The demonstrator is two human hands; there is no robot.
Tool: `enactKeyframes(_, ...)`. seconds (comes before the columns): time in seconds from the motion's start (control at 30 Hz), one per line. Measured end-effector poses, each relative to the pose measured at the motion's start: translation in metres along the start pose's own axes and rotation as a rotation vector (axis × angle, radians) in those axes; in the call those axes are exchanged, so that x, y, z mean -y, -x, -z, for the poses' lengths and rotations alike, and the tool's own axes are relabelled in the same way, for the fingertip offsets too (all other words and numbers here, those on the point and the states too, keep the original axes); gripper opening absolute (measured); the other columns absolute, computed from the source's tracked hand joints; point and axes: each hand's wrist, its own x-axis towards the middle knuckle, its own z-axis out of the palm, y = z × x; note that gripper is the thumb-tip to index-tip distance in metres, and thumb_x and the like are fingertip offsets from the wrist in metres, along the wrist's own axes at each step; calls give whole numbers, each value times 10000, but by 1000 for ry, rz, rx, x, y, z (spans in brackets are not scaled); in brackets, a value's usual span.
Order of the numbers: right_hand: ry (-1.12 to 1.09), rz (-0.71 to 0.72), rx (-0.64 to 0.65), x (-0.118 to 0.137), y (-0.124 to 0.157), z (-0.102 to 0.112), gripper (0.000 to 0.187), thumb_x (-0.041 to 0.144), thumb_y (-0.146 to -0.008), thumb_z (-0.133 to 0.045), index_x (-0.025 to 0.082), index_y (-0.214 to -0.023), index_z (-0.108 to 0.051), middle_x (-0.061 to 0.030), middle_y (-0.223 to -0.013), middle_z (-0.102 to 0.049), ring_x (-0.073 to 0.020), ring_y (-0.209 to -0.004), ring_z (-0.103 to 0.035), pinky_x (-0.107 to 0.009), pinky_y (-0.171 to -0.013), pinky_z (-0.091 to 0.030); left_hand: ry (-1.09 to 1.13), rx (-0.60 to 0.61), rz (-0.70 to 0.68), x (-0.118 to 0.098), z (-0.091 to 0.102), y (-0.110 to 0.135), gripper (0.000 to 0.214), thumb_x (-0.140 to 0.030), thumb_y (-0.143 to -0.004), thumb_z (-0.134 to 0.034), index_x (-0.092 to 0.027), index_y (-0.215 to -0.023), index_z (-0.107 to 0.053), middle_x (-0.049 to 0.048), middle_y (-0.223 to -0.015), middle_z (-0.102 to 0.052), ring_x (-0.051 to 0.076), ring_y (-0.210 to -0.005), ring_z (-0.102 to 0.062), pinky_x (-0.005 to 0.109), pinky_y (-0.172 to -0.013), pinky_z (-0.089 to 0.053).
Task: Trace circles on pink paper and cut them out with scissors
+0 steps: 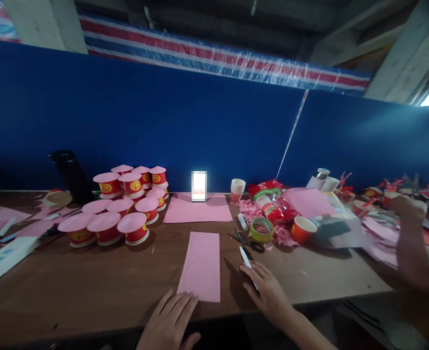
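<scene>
Pink paper in the head view: a narrow sheet [202,267] lies flat on the brown surface [302,277] at the lower centre of the frame, with faint curved lines on its face. The left hand [172,318] has its fingertips on the sheet's lower left corner; its grip is spread, thumb apart from the extended fingers, clamping nothing. The right hand [267,291], to the right of the sheet, has its grip closed on a white pen [246,259], which points toward the upper left, clear of the paper. Scissors [257,246] lie just beyond its tip, with a tape roll [261,238] beside them. A larger pink stack [181,211] lies above, at mid-frame; red cups with pink discs [107,233] fill the left. At the right edge is another person's hand [407,206].

For good handling, light, even pressure from flat left fingers should keep the sheet from creeping. Pressing nearer its middle would probably steady it better than the corner. Holding the pen close to its tip favours control, and the scissors are best kept clear of it.
</scene>
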Motion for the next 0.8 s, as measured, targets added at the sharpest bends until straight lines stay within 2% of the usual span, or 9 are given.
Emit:
enactKeyframes(0.2,-10,-7,-14,0,1,1,400,182,-829,-450,197,-1229,-437,-104,-1154,-545,-237,-1103,-467,-421,-929,-404,44,49,82,31,8,20,480,-445,-776,-507,-228,-1204,-485,37,-1155,-587,190,-1079,-509,333,-971,-344)
enactKeyframes(0.37,19,-37,-40,5,-2,7,357,184,-823,-458,206,-1178,-478,-103,-1080,-571,-238,-1031,-507,-417,-875,-432,40,129,289,54,12,33,416,-477,-772,-487,-244,-1106,-572,56,-1167,-577,238,-1150,-450,405,-992,-304)
enactKeyframes(0.5,-16,-48,0,20,-9,11,337,144,-820,-448,211,-1148,-493,-87,-991,-582,-219,-940,-528,-387,-830,-449,26,168,471,48,7,34,472,-509,-768,-465,-203,-1110,-573,92,-1187,-560,257,-1106,-486,421,-948,-346)
enactKeyframes(0.63,-60,-8,47,35,-18,9,355,110,-798,-475,208,-1139,-493,-71,-992,-572,-200,-964,-509,-360,-872,-427,51,184,507,37,0,33,493,-512,-774,-445,-199,-1139,-553,84,-1207,-549,245,-1117,-480,405,-956,-335)
enactKeyframes(0.8,-130,27,83,42,-27,12,345,105,-818,-444,220,-1140,-489,-58,-1009,-568,-175,-963,-515,-316,-849,-436,40,267,497,41,-2,35,522,-547,-757,-429,-203,-1122,-573,74,-1221,-541,259,-1139,-460,437,-976,-298)
